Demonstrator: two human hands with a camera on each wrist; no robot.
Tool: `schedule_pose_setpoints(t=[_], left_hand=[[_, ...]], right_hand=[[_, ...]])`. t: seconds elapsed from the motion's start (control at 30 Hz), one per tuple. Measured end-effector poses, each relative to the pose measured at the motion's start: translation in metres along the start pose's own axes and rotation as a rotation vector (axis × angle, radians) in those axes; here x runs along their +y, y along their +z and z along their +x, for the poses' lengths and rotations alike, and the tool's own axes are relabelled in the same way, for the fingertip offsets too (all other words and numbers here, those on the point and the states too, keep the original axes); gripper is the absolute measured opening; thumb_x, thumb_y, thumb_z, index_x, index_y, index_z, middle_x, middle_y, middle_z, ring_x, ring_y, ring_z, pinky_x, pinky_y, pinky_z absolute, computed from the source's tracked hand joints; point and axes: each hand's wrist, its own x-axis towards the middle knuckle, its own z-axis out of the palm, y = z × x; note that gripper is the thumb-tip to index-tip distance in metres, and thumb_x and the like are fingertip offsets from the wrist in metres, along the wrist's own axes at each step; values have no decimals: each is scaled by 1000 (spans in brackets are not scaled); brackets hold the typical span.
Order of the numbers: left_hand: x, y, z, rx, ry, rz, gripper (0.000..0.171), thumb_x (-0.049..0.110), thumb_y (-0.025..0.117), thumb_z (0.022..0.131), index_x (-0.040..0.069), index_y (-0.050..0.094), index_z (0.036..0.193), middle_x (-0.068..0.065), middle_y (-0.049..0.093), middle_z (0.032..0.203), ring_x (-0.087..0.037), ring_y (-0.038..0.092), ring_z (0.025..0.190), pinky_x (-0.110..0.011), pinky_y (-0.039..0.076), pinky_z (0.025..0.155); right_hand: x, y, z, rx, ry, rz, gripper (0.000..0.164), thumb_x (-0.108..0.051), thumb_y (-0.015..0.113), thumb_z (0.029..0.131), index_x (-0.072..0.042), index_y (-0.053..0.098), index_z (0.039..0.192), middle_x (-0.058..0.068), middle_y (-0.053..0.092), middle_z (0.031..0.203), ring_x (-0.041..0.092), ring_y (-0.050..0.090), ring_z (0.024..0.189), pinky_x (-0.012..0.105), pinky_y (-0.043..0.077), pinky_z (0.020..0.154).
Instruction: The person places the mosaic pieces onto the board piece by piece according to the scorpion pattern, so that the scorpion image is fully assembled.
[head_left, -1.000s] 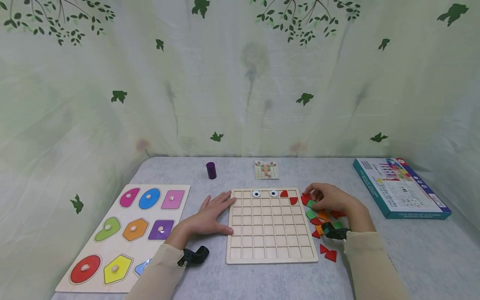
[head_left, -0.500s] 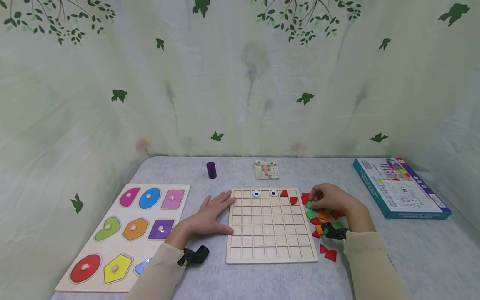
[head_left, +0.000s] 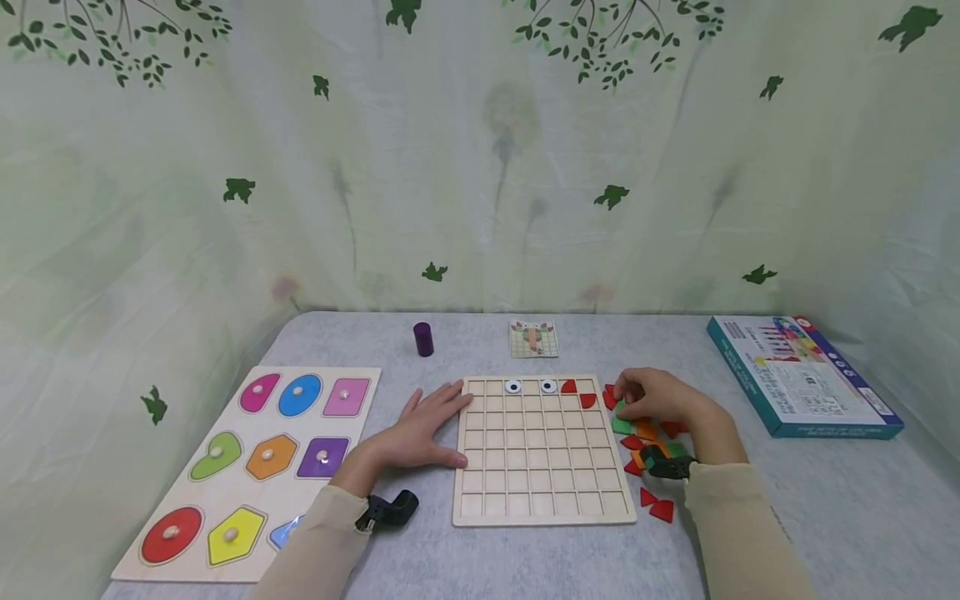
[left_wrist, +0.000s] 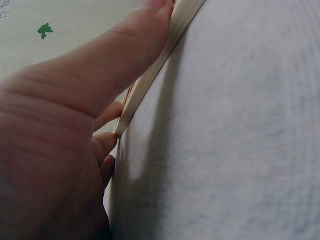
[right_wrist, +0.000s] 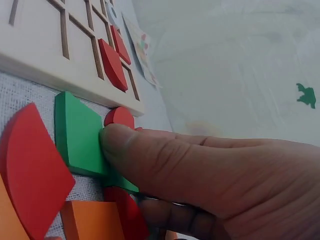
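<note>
Right hand (head_left: 662, 397) has drawn its fingers in slightly over the last second, index finger back from the red pieces, thumb nearer the board; board and left hand show no evident shift. Tabletop (head_left: 558, 568) carries the wooden grid board (head_left: 546, 473) at centre. Left hand (head_left: 422, 437) is spread, fingers extended, tips and thumb on the board's left edge. Right hand is the nearer to the loose pieces: fingers curled, thumb touching a green square (right_wrist: 80, 135); whether it is pinched cannot be confirmed. That square lies just off the board's right edge, between the rim and the right hand, and being square shows no long axis. Second green piece (right_wrist: 123, 183) sits partly hidden beneath the thumb. Red quarter-circle (right_wrist: 114, 66) occupies a cell near the board's far right corner.
</note>
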Motion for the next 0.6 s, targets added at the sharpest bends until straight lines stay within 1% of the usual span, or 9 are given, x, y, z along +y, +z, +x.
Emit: schedule_pose_setpoints(t=[0.27, 0.4, 0.5, 0.6], left_hand=[[0, 1, 0, 9, 2, -1, 100, 50, 80, 79, 12, 31, 158, -12, 15, 169, -34, 11, 157, -63, -3, 123], [-1, 1, 0, 12, 4, -3, 100, 50, 80, 79, 12, 32, 157, -12, 16, 169, -34, 11, 157, -63, -3, 123], [0, 1, 0, 12, 5, -5, 100, 50, 80, 79, 12, 32, 157, -11, 15, 169, -34, 11, 157, -63, -4, 123], [0, 1, 0, 11, 5, -5, 100, 50, 80, 79, 12, 31, 158, -11, 15, 169, -34, 11, 157, -63, -4, 123]], right_hand=[[0, 1, 1, -7, 0, 10, 20, -16, 77, 87, -11, 63, 101, 5, 55, 85, 20, 53, 87, 30, 44, 72], [0, 1, 2, 0, 6, 12, 16, -15, 76, 87, -12, 67, 99, 5, 55, 85, 20, 53, 87, 30, 44, 72], [0, 1, 2, -1, 1, 23, 10, -15, 75, 88, -13, 69, 96, 5, 58, 85, 20, 54, 86, 29, 45, 71], [0, 1, 2, 8, 0, 41, 7, -15, 73, 89, -15, 72, 96, 5, 63, 90, 20, 55, 85, 29, 47, 71]])
